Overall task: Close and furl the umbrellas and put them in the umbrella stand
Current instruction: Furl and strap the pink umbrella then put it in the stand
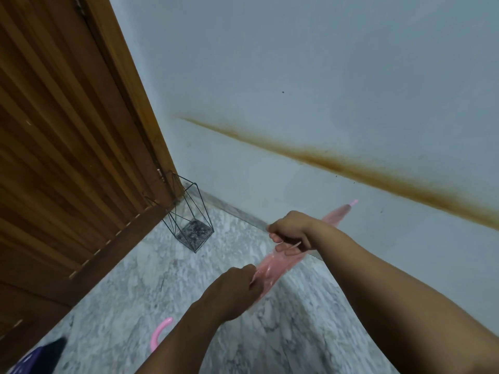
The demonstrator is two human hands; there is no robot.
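Both grips are closed on one pink umbrella (272, 268), which is shut and lies slantwise between them. Left hand (237, 288) pinches the translucent pink canopy at its lower part, fingers folded tight on the fabric edge. Right hand (290, 230) is wrapped around the canopy higher up, knuckles toward the camera, with a thin pale rib or strap showing under its fingers; I cannot tell which. Between the two grips the fabric is loosely gathered and glossy, not tightly rolled.

Beyond the right grip the canopy narrows to the pink tip (353, 202), which points up and away, close to the pale wall (297, 76); whether it touches the wall cannot be told. Below the left forearm the curved pink handle (159, 332) shows near the marble floor (121, 292).

Farther out, to the left of and beyond both grips, the umbrella stand (186, 217), a black wire frame with a dark speckled base, sits in the corner against the wooden door (54, 130) and well apart from the umbrella. Bare floor lies between the grips and the stand. A rusty brown streak (351, 166) runs across the wall above the right grip. A dark blue object (40, 354) lies at the lower left edge.
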